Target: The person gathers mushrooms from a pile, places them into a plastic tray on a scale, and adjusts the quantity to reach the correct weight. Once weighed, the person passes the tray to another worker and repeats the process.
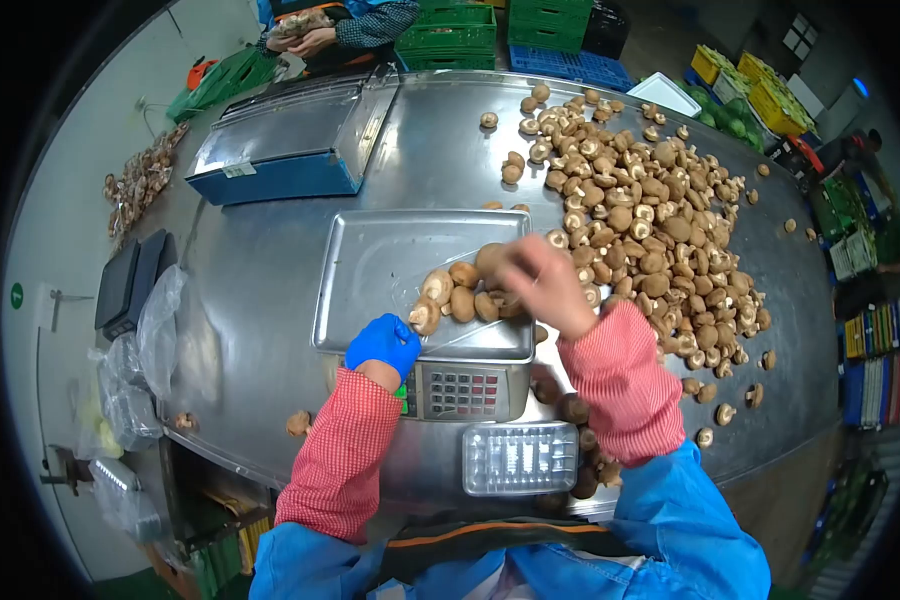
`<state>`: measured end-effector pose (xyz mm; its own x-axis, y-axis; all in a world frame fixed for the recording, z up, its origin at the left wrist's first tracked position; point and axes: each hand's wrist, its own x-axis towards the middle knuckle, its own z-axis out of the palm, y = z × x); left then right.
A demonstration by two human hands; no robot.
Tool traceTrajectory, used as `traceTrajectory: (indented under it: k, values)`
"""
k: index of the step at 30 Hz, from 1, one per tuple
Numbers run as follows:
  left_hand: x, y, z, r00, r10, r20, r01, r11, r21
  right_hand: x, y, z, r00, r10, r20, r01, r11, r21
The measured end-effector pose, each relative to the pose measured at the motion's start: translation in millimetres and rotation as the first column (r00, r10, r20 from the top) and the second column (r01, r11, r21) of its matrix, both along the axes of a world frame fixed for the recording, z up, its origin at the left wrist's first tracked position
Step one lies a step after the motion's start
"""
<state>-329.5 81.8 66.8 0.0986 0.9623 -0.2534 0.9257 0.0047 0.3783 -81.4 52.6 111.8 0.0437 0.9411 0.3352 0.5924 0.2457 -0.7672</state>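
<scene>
A metal weighing pan (370,240) sits on a scale with a keypad (460,390). Several brown shiitake mushrooms (461,303) lie grouped on its right half, with faint clear plastic edges around them. My left hand (385,345), in a blue glove, is at the pan's front edge, its fingers closed beside the nearest mushroom (424,317); what they pinch is hidden. My bare right hand (542,285) is over the pan's right side, blurred by motion. At its fingertips is a blurred mushroom (490,260), apparently held. An upturned-looking clear plastic tray (519,458) lies in front of the scale.
A large mushroom heap (660,220) covers the right of the steel table (260,300). A film-wrapping machine (280,140) stands at the back left. Plastic bags (160,320) and a dark device (135,283) are at the left edge. Another person's hands (305,42) hold a pack across the table.
</scene>
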Motion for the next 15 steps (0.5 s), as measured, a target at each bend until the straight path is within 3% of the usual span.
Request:
traceTrajectory:
  k: [3,5,7,8,11,13,15]
  values:
    - [0,-2,-4,1.0,0.001,-0.019,0.0,1.0,0.021,-46,-29,-13,0.973,0.156,0.168,-0.176,0.978,0.111]
    - [3,-2,-7,1.0,-0.014,-0.017,0.014,1.0,0.022,-65,-32,-38,0.94,0.122,0.32,-0.184,0.968,0.172]
    - [1,0,-9,0.999,-0.024,-0.026,0.025,0.999,0.035,-76,-43,-33,0.95,0.034,0.311,-0.091,0.981,0.173]
    - [-3,2,-12,0.999,-0.034,0.003,0.034,0.999,-0.003,-73,-46,-25,0.983,0.016,0.184,-0.066,0.961,0.269]
    - [1,0,-5,0.999,-0.02,-0.026,0.02,1.0,0.021,-27,-50,-45,0.929,-0.312,0.201,0.262,0.935,0.24]
    - [2,1,-10,0.999,-0.018,-0.035,0.019,0.999,0.05,8,-48,-62,0.827,-0.42,0.373,0.456,0.89,-0.01]
    - [2,-1,-10,0.999,-0.021,-0.027,0.022,0.998,0.052,20,-50,-84,0.838,-0.302,0.455,0.419,0.889,-0.183]
